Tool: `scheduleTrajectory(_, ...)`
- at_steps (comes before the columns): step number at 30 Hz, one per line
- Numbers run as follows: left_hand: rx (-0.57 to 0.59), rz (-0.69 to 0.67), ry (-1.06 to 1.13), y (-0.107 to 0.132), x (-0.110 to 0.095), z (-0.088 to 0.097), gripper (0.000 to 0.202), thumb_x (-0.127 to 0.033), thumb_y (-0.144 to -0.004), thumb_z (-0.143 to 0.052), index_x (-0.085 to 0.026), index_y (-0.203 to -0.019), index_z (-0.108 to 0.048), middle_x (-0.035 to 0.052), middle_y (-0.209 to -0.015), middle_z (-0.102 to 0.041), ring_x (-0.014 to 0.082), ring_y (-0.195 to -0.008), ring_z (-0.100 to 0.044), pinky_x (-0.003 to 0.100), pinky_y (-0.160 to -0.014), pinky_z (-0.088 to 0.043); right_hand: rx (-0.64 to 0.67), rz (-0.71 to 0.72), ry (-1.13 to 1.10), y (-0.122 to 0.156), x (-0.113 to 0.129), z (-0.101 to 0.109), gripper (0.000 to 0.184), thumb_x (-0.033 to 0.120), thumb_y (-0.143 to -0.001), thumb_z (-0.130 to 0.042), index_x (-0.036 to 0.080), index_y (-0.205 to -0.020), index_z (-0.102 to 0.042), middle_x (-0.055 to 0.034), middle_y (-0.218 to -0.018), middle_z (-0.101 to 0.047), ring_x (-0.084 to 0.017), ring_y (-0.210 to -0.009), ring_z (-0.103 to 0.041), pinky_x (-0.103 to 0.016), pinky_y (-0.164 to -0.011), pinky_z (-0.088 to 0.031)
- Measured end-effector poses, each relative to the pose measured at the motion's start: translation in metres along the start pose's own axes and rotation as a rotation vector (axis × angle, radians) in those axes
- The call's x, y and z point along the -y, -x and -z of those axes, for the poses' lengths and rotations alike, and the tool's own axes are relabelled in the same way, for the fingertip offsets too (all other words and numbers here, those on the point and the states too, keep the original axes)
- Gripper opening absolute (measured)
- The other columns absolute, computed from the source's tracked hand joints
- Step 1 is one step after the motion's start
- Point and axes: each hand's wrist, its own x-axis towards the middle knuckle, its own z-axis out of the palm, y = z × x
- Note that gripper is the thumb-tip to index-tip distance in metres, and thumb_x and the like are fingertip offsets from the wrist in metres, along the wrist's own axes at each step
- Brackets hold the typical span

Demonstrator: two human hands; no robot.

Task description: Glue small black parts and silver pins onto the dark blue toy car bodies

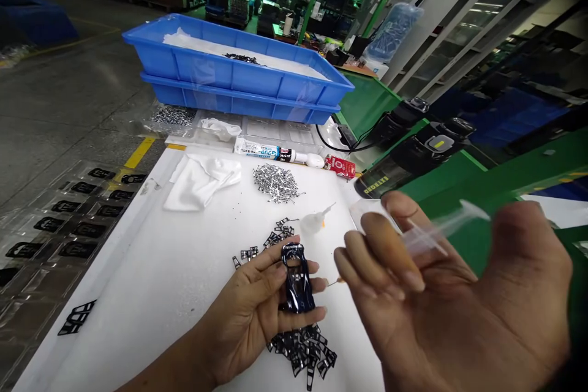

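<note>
My left hand (257, 300) is closed around a glossy dark toy car body (299, 288), fingers along its sides and thumb on its near edge. In my right hand (441, 294) is a clear plastic syringe (429, 233); its barrel is mostly hidden by the curled fingers, and the thumb stands apart from the plunger end. A thin needle (332, 283) pokes out beyond the fingers towards the car body. Below the left hand lies a pile of small black frame parts (305, 352), with more black frames (280, 233) above it. A small white bottle with a narrow spout (315, 220) lies near them.
Small silvery parts (275, 182) are heaped beside a white cloth (202, 180). Behind are a glue tube (264, 150), a red can (340, 165) and stacked blue bins (239, 89). Trays of black shells (78, 226) lie left; a black flask (413, 156) stands right.
</note>
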Motion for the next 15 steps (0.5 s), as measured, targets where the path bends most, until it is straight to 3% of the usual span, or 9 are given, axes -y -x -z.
scheduleTrajectory(3, 0.043, 0.043, -0.01, 0.001, 0.0, 0.001, 0.044, -0.012, -0.099, -0.062, -0.021, -0.142, -0.057, 0.0124, -0.12, -0.074, 0.0299, -0.108, -0.075, 0.047, -0.088, -0.066, -0.055, -0.024, -0.022, -0.001, -0.013, 0.0, 0.055, 0.067, -0.089, -0.051, 0.021, -0.062, -0.063, 0.0059, -0.044, -0.026, -0.01, -0.038, -0.027, -0.024, -0.037, -0.034)
scheduleTrajectory(7, 0.079, 0.047, 0.024, 0.0, -0.001, 0.003, 0.034, -0.008, -0.099, -0.061, -0.017, -0.131, -0.063, 0.0087, -0.106, -0.077, 0.0211, -0.088, -0.079, 0.044, -0.08, -0.069, -0.228, 0.003, -0.079, -0.001, -0.03, 0.005, 0.044, 0.053, -0.087, -0.044, 0.022, -0.06, -0.059, 0.0054, -0.041, -0.026, -0.011, -0.036, -0.021, -0.025, -0.035, -0.032)
scheduleTrajectory(15, 0.03, 0.054, 0.001, -0.003, 0.0, 0.003, 0.035, -0.006, -0.095, -0.065, -0.015, -0.129, -0.066, 0.0076, -0.098, -0.073, 0.0164, -0.082, -0.074, 0.045, -0.077, -0.069, -0.219, 0.031, -0.088, -0.002, -0.038, 0.005, 0.041, 0.048, -0.086, -0.047, 0.021, -0.055, -0.054, 0.0056, -0.039, -0.026, -0.01, -0.034, -0.022, -0.024, -0.034, -0.033)
